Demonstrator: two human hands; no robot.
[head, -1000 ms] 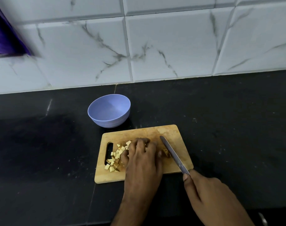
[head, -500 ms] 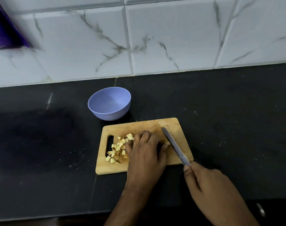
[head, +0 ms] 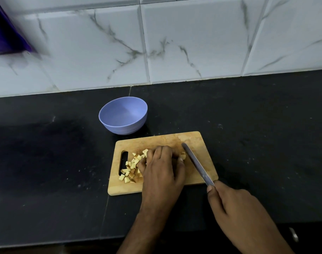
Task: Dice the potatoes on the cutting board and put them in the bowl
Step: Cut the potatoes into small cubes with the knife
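Nearest the camera, the right hand [head: 237,211] is wrapped around the handle of a knife [head: 196,164], forefinger laid along the top where handle meets blade. The blade runs up and to the left across the right part of the cutting board [head: 156,188], its tip near the far edge; whether the edge is touching the wood or just above it I cannot tell

Just beyond, the left hand [head: 161,171] lies over the middle of the board with its fingers curled down over a remaining piece of potato [head: 182,156], only a small pale bit of which shows beside the fingertips, right next to the blade. The hand seems to be pinning that piece for the next cuts, though most of it is hidden beneath the knuckles

To the left of that hand, by the handle slot of the board, sits a loose heap of diced potato [head: 130,168], small pale cubes, some with brown skin on them. They all lie on the wood; none has left it

Further back, just past the far left corner of the board on the dark counter [head: 257,125], stands the lavender bowl [head: 123,115], upright and with nothing in it. Behind it rises the marbled white tile wall [head: 193,43]

Judging by this, the dicing is well along but not finished: a last portion looks to be under the left hand, and the whole transfer into the bowl is yet to be done
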